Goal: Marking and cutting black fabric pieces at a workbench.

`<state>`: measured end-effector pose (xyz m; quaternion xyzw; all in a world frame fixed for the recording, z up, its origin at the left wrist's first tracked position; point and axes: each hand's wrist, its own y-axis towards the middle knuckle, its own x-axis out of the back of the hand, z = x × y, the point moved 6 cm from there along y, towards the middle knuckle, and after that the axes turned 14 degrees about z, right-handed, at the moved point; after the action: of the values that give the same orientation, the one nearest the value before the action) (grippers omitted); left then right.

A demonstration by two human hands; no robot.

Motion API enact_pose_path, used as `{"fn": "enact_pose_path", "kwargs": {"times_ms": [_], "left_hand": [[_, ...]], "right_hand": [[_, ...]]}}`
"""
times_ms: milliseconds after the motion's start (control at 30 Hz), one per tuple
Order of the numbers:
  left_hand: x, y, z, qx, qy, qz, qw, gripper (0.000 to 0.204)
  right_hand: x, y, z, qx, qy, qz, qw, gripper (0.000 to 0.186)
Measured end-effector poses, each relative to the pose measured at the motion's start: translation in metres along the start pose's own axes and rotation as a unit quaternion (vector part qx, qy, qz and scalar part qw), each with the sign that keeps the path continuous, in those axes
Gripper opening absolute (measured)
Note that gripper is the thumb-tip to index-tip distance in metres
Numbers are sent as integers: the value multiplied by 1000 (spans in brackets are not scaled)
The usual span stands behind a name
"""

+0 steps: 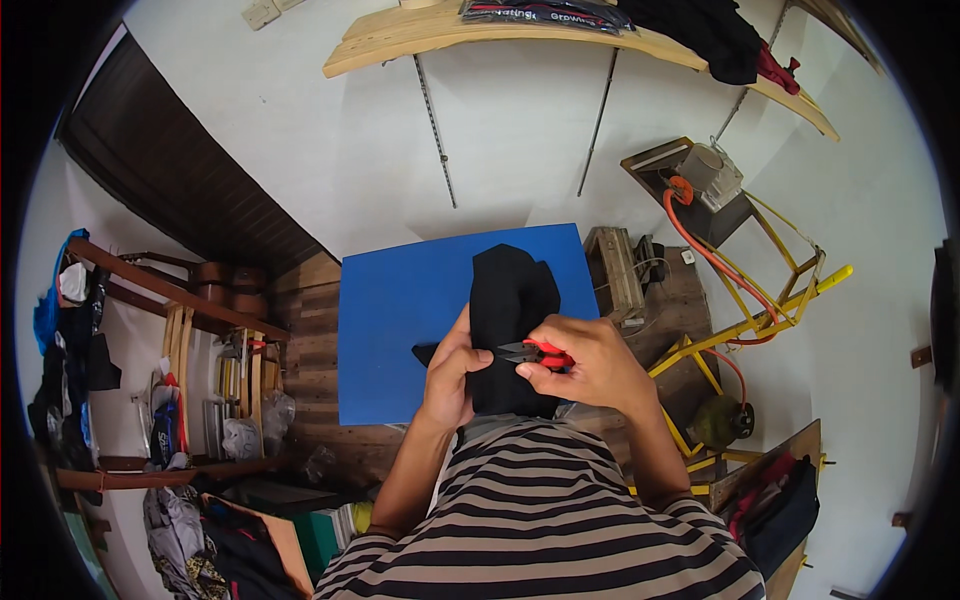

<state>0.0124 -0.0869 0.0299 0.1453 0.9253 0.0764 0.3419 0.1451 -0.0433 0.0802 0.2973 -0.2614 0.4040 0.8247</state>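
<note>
A piece of black fabric [510, 285] is bunched over the front of a blue tabletop [385, 310], reaching back toward its middle. My left hand [450, 370] grips the fabric's left side, thumb pressed on top. My right hand [590, 365] is closed on small red-handled snips [550, 355], whose dark blades point left and lie against the fabric close to my left thumb. Whether the blade tips are parted is too small to tell.
Behind hangs a wooden shelf [370, 45] with garments. At right stand a yellow metal frame [800, 315] with an orange hose, a green cylinder [720, 420] and a wooden crate [610, 260]. Cluttered racks [85, 250] line the left.
</note>
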Motion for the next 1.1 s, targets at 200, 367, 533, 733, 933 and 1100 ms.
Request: {"fn": "enact_pose_path", "kwargs": {"times_ms": [200, 367, 533, 733, 933, 1100], "left_hand": [[6, 2, 5, -13, -69, -12, 997, 71], [11, 4, 10, -35, -129, -1, 991, 60], [14, 5, 11, -41, -150, -4, 988, 58], [16, 5, 9, -37, -148, -8, 988, 58], [18, 4, 10, -34, -158, -14, 987, 58], [16, 5, 6, -33, -174, -10, 984, 58]], "right_hand": [[0, 2, 1, 10, -28, -17, 999, 23], [0, 5, 3, 22, -35, -18, 999, 21], [-1, 4, 1, 22, -26, 4, 999, 24], [-1, 7, 2, 22, -25, 37, 999, 28], [-8, 6, -2, 3, 9, 73, 997, 30], [-13, 6, -5, -10, 35, 94, 995, 32]]}}
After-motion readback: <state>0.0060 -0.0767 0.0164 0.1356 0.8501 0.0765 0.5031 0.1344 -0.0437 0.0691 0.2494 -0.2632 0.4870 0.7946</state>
